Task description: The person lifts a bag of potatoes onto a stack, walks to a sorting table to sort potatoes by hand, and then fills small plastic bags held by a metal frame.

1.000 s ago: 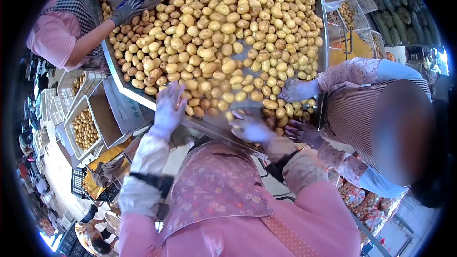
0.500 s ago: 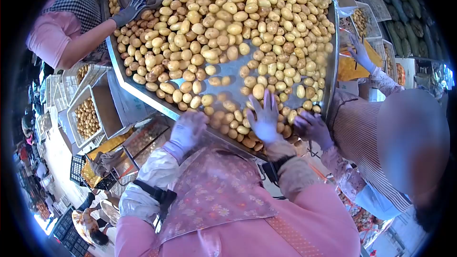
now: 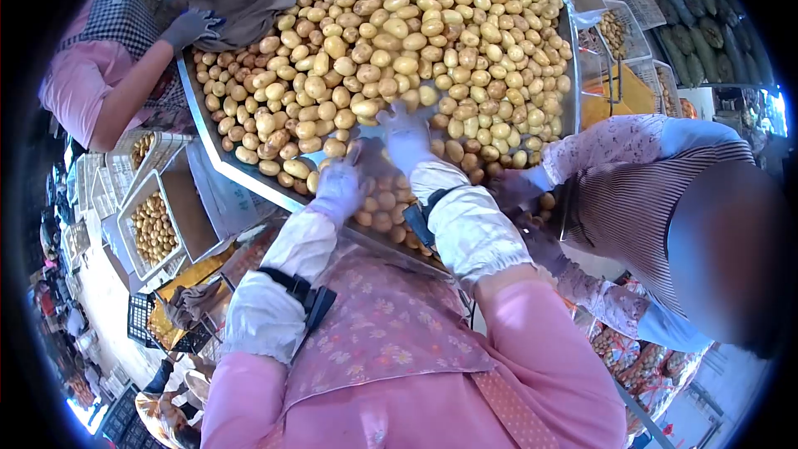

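Many small yellow potatoes lie heaped in a metal-edged tray in front of me. My right hand, in a pale glove, reaches to the near edge of the heap with its fingers stretched out against the potatoes. Close by on its left, my left hand, gloved too, is over the tray's near side. Its fingers point forward and look dark and slightly blurred; I make out no potato in them. Between and below my hands, several potatoes lie near the tray's front edge.
A co-worker in a striped apron works at the right side, both gloved hands low by the tray's corner. Another person's gloved hand is at the left, near a grey cloth. Crates of potatoes stand at the left.
Both my hands have moved forward over the tray, the right one also to the left, closer to the other. The right co-worker's raised arm has come down to the tray.
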The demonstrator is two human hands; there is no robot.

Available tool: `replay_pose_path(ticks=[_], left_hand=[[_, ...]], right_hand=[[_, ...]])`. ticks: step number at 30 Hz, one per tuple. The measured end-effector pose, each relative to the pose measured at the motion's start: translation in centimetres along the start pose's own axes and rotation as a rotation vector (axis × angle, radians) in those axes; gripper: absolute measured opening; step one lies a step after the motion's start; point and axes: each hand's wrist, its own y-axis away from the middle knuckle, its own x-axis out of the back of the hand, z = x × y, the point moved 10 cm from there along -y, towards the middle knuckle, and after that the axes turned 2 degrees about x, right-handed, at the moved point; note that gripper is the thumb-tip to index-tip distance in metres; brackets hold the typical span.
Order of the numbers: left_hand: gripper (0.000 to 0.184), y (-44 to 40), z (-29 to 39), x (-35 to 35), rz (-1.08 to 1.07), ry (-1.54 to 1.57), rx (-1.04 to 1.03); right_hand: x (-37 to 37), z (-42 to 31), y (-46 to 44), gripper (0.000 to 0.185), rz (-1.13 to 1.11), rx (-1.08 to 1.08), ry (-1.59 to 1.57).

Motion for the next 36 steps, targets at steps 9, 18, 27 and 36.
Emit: replay_pose_path(ticks=[9, 18, 27, 36], left_hand=[[0.034, 7.6, -4.1, 0.6, 0.136, 0.872, 0.221], [0.031, 8.8, -5.7, -1.7, 0.08, 1.28, 0.426], [0.046, 8.2, 0.8, 0.0, -0.145, 2.311, 0.498], [0.017, 20.8, -17.3, 2.3, 0.047, 2.862, 0.352]], right_hand=[[-1.4, 0.2, -0.1, 0.039, -0.043, -0.08, -0.281], [-3.3, -2.6, -1.4, 0.045, 0.012, -0.004, -0.681], [6.1, -8.1, 9.5, 0.057, 0.103, 0.143, -0.864], [-1.8, 0.7, 18.3, 0.044, 0.006, -0.047, -0.922]])
